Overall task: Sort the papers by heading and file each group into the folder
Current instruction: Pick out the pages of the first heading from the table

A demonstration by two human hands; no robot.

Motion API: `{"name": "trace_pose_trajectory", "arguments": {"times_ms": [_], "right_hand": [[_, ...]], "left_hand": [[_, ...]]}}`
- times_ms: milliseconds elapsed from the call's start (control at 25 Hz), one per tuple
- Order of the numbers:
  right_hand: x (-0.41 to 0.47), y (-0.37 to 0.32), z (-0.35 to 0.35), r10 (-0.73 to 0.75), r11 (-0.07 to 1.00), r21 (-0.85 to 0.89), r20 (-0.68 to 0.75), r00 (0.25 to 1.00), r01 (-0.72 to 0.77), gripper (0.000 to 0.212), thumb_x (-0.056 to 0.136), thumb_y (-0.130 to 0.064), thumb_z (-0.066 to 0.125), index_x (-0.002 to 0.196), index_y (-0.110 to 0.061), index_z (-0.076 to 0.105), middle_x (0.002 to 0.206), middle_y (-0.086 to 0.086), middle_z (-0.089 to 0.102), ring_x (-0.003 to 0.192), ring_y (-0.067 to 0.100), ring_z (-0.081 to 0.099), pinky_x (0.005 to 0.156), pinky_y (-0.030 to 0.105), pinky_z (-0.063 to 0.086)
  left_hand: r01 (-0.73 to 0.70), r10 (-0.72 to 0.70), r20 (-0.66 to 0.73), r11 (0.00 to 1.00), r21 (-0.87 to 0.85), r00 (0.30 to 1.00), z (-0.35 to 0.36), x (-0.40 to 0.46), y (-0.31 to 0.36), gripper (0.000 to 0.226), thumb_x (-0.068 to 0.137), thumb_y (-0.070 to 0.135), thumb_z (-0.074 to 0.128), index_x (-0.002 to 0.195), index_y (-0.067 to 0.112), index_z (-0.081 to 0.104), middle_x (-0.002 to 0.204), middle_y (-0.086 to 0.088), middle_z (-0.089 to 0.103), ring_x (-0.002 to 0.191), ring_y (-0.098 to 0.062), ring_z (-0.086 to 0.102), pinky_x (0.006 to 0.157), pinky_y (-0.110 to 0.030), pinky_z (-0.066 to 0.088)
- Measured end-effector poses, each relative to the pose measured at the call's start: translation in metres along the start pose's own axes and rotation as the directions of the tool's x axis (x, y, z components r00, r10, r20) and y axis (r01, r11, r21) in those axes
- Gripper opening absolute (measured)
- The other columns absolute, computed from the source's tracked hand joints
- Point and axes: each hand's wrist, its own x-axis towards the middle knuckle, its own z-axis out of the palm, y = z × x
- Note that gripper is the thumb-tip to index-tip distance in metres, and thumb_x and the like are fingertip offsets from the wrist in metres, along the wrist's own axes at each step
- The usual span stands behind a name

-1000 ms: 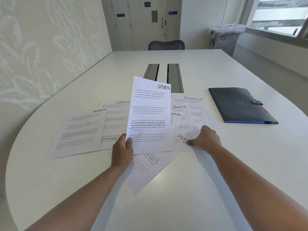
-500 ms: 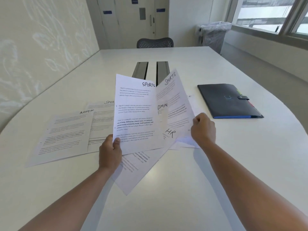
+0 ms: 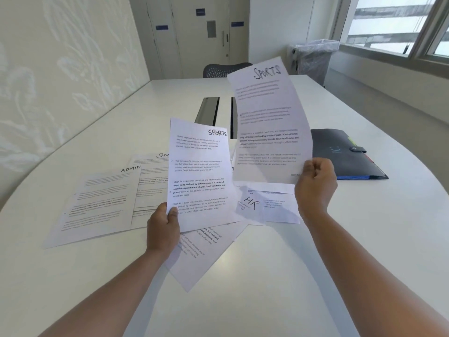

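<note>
The left hand (image 3: 162,228) pinches the bottom corner of a raised sheet (image 3: 200,173) headed SPORTS, thumb on its face. The right hand (image 3: 315,184), fingers curled tight, grips a second SPORTS page (image 3: 269,122) lifted higher, its print blurred. On the tabletop (image 3: 267,288) lie an ADMIN paper (image 3: 97,205), an HR paper (image 3: 267,205), probably others beneath, and a closed dark folder (image 3: 340,152) just right.

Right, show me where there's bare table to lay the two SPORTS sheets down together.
Bare table lies near you between your forearms, right of the angled sheet. More lies right of the HR sheet, in front of the folder. From the ADMIN sheet across to HR, it is crowded.
</note>
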Motion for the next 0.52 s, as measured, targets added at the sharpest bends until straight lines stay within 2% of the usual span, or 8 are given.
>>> {"name": "trace_pose_trajectory", "arguments": {"times_ms": [160, 320, 400, 520], "right_hand": [[-0.026, 0.017, 0.017, 0.151, 0.988, -0.002, 0.163, 0.975, -0.153, 0.018, 0.104, -0.022, 0.055, 0.087, -0.025, 0.059, 0.081, -0.005, 0.068, 0.073, 0.019, 0.062, 0.073, 0.040, 0.055], [-0.065, 0.032, 0.035, 0.153, 0.987, -0.094, 0.314, 0.937, -0.129, 0.017, 0.106, -0.019, 0.052, 0.092, -0.024, 0.061, 0.084, -0.006, 0.069, 0.078, 0.018, 0.063, 0.071, 0.035, 0.052], [-0.079, 0.035, 0.043, 0.165, 0.986, -0.092, 0.347, 0.923, -0.141, 0.017, 0.105, -0.016, 0.052, 0.093, -0.023, 0.061, 0.085, -0.006, 0.069, 0.077, 0.016, 0.062, 0.069, 0.033, 0.049], [-0.091, 0.035, 0.055, 0.163, 0.987, -0.066, 0.362, 0.918, -0.150, 0.020, 0.105, -0.015, 0.052, 0.091, -0.025, 0.061, 0.085, -0.007, 0.069, 0.077, 0.015, 0.061, 0.067, 0.030, 0.046]], "left_hand": [[0.074, -0.072, 0.023, 0.992, -0.103, 0.997, -0.001, 0.002, -0.002, 0.017, 0.104, 0.017, 0.051, 0.095, 0.015, 0.065, 0.091, 0.000, 0.074, 0.088, -0.026, 0.068, 0.081, -0.043, 0.055], [0.165, -0.161, 0.034, 0.952, -0.256, 0.986, -0.006, 0.000, 0.003, 0.021, 0.102, 0.012, 0.050, 0.100, 0.018, 0.069, 0.097, 0.004, 0.076, 0.094, -0.023, 0.070, 0.083, -0.040, 0.057], [0.192, -0.184, 0.055, 0.923, -0.334, 0.981, -0.008, 0.000, 0.003, 0.024, 0.102, 0.010, 0.049, 0.102, 0.021, 0.071, 0.100, 0.006, 0.077, 0.098, -0.021, 0.071, 0.085, -0.037, 0.057], [0.214, -0.202, 0.073, 0.893, -0.395, 0.977, -0.009, 0.001, 0.003, 0.029, 0.101, 0.010, 0.048, 0.100, 0.025, 0.073, 0.102, 0.007, 0.078, 0.101, -0.022, 0.072, 0.089, -0.041, 0.057]]}}
